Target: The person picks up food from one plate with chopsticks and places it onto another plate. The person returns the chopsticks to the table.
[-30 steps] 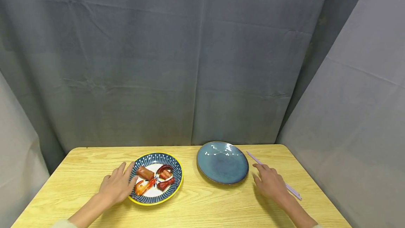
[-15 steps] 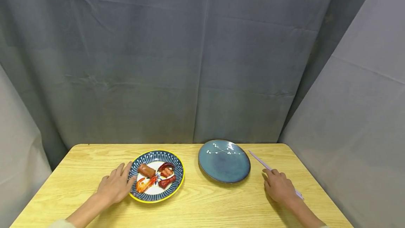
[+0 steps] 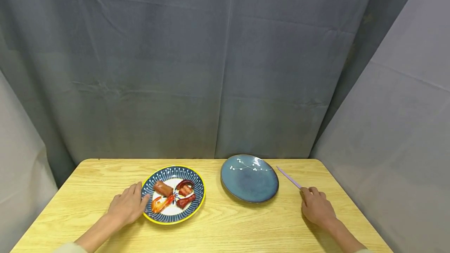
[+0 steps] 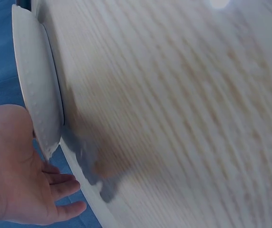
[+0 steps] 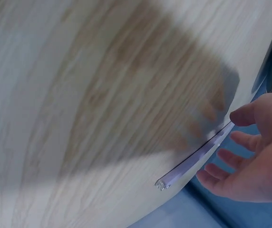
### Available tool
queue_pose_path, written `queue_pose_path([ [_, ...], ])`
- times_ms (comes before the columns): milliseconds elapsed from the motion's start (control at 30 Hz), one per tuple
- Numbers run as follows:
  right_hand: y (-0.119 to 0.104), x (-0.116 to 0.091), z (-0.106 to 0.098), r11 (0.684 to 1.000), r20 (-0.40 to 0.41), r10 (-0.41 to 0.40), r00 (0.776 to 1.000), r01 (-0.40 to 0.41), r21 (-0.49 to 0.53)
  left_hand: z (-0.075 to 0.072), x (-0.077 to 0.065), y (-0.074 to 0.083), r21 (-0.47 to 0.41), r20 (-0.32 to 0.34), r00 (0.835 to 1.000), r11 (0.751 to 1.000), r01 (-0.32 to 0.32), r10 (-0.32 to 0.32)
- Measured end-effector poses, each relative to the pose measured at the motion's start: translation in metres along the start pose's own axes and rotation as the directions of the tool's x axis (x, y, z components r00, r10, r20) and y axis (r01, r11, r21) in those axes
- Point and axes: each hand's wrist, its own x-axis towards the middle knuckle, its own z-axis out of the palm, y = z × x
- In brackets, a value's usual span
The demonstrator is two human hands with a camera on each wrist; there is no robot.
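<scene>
My left hand [image 3: 127,205] rests at the left rim of a blue-and-white patterned plate [image 3: 190,214] with a yellow edge, its thumb lying over the rim. In the left wrist view the plate's white underside [image 4: 38,71] is beside the loosely bent fingers [image 4: 62,190]. On that plate lie a shrimp [image 3: 161,205], a brown roll-shaped piece [image 3: 163,188], a small drumstick [image 3: 185,201] and a curled tentacle-like piece [image 3: 184,184]. Over pale purple chopsticks [image 3: 288,177] is my right hand [image 3: 318,208]; in the right wrist view its relaxed fingers are beside the chopsticks [image 5: 188,166].
A plain blue-green plate [image 3: 249,186] with a white blossom pattern stands at the back, between the patterned plate and the chopsticks. The wooden table [image 3: 225,233] ends at grey curtains [image 3: 158,69] behind, with pale cloth [image 3: 393,128] at the right side.
My right hand has moved right along the chopsticks, away from the blue-green plate, and covers their near end. The left hand's fingers have drawn closer together at the patterned plate's rim.
</scene>
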Motion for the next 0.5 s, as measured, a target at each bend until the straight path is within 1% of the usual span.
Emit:
queue_pose_path([
  [200,0.006,0.0,-0.003,0.999,0.013,0.04,0.999,-0.04,0.013,0.001,-0.001,-0.002,0.011,-0.018,1.0,1.0,-0.022,0.022],
  [500,0.015,0.001,-0.002,0.998,0.039,0.061,0.997,-0.061,-0.008,0.0,-0.002,-0.006,0.027,-0.013,0.999,0.998,-0.05,0.051],
])
